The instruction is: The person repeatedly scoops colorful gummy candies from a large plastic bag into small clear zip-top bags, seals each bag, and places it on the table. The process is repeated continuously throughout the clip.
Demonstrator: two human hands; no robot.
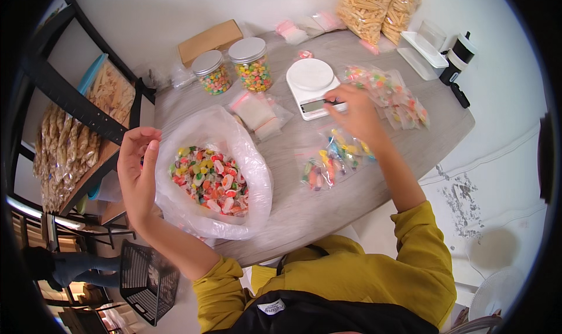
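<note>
My left hand [139,171] is raised at the left rim of a large plastic bag [259,171] of wrapped candies [210,180], its fingers curled and apart; nothing shows in it. Slightly blurred, my right hand [351,110] hovers at the front panel of a white digital kitchen scale [311,86], with the thumb and fingertips near the display. The scale's round platform bears nothing. Small bags of colourful candies [320,171] lie in front of the scale, below my right wrist. More filled candy bags [395,97] are heaped to its right. Flat zip bags [254,112] lie between the large bag and the scale.
Two lidded candy jars [250,64] stand before a cardboard box [210,42]. Large bags of a dry snack [366,9], plastic containers [423,48] and a black-and-white bottle-like device [459,57] are at the back right. Left are a shelf rack [74,92], a black basket [147,281] and a person's legs [88,268].
</note>
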